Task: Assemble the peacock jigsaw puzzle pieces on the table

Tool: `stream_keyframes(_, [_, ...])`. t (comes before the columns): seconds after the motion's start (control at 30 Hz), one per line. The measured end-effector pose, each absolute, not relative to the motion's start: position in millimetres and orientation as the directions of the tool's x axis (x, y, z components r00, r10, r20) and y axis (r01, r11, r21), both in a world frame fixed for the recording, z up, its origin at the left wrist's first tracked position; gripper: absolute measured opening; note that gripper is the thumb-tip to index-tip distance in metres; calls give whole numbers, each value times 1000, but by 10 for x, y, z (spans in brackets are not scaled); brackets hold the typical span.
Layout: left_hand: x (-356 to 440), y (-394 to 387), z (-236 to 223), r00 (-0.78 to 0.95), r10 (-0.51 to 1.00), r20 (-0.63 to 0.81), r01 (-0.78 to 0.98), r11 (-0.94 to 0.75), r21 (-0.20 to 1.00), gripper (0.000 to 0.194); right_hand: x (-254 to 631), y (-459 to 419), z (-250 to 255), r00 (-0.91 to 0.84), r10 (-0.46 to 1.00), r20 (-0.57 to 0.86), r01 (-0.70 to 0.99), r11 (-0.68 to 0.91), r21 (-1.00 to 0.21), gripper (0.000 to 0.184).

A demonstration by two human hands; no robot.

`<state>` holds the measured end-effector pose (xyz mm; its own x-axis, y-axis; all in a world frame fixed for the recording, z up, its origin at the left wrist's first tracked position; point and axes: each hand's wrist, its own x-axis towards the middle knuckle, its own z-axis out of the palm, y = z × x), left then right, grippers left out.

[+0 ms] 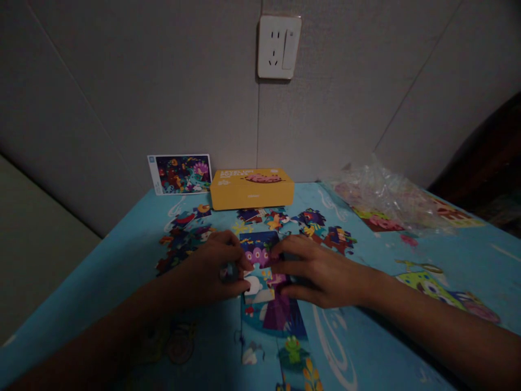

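Note:
A partly joined jigsaw puzzle (280, 315) lies in the middle of the table, showing purple shapes, blue water and a green frog. My left hand (222, 266) pinches the left edge of a light-blue and white puzzle piece (259, 286) between thumb and fingers. This piece lies over the joined part, and I cannot tell whether it is locked in. From the right, my right hand (317, 269) rests on the puzzle with its fingers spread, the fingertips close to the piece's right side. Loose puzzle pieces (183, 239) lie beyond my left hand, partly hidden by it.
A yellow puzzle box (252, 194) stands against the wall, beside a leaning picture card (183, 175). More loose pieces (340, 239) lie beyond my right hand. Crumpled clear plastic (386, 195) covers the back right. A blue patterned cloth (407, 260) covers the table.

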<state>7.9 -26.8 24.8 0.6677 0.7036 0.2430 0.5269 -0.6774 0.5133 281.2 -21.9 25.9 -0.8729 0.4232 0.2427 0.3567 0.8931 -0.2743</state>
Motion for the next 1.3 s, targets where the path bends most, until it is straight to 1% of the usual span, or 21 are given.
stream_keyframes(0.13, [100, -316, 285, 719, 667, 197, 453, -664, 594, 17, 2824, -224, 267, -878, 432, 208, 359, 880, -310, 40])
stream_keyframes(0.27, [146, -382, 237, 824, 548, 145, 346, -689, 637, 27, 2824, -222, 267, -878, 430, 209, 351, 877, -329, 41])
stream_keyframes(0.37, [173, -406, 193, 874, 463, 148, 289, -741, 606, 36, 2819, -217, 269, -877, 434, 207, 356, 875, -328, 40])
stream_keyframes(0.47, [199, -415, 184, 876, 436, 203, 263, -788, 556, 50, 2815, -214, 273, -878, 431, 211, 351, 876, -329, 39])
stream_keyframes(0.53, [221, -428, 199, 883, 424, 202, 265, -805, 531, 57, 2813, -215, 275, -877, 429, 215, 348, 877, -331, 39])
stream_keyframes(0.67, [260, -474, 261, 902, 404, 151, 274, -807, 523, 54, 2810, -219, 277, -879, 433, 201, 353, 873, -337, 38])
stream_keyframes(0.93, [293, -534, 297, 945, 318, 74, 222, -791, 570, 53, 2815, -218, 269, -878, 424, 220, 342, 880, -329, 37])
stream_keyframes(1.3, [314, -566, 300, 951, 303, 69, 208, -786, 582, 53, 2799, -218, 285, -876, 436, 205, 354, 871, -341, 36])
